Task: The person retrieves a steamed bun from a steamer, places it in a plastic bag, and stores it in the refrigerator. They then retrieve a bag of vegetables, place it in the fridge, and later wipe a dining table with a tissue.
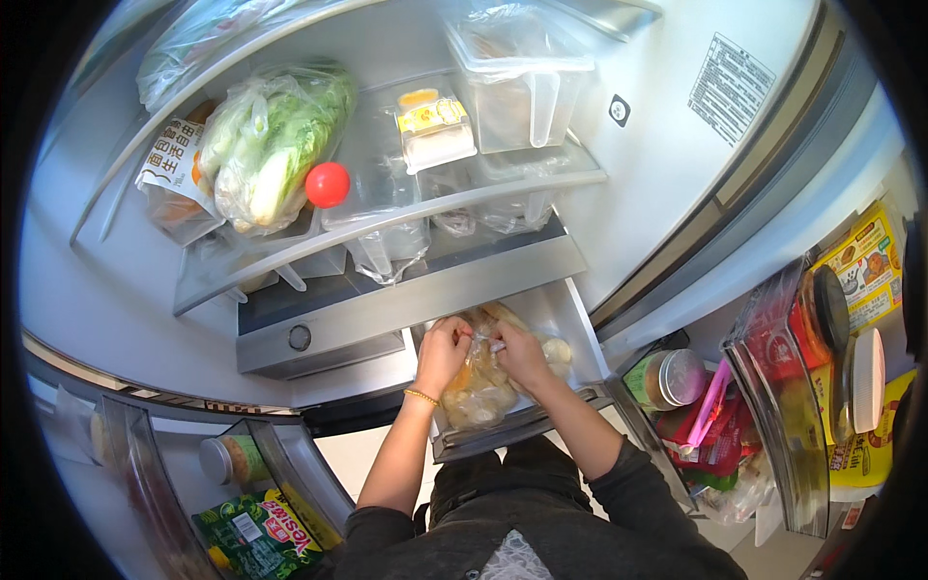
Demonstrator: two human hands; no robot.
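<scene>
A clear plastic bag of pale yellowish food lies in a pulled-out refrigerator drawer. At the gathered top of the bag, my left hand pinches the plastic between thumb and fingers. Close beside it, my right hand grips another part of the bag's neck. A beaded bracelet circles my left wrist. Pale round food items sit in the drawer just right of my right hand. What the bag holds cannot be told exactly.
Above the drawer, a glass shelf carries bagged leafy cabbage, a red ball-like object, a packaged food and a handled clear bin. Open doors flank me, with jars and a green packet in their racks.
</scene>
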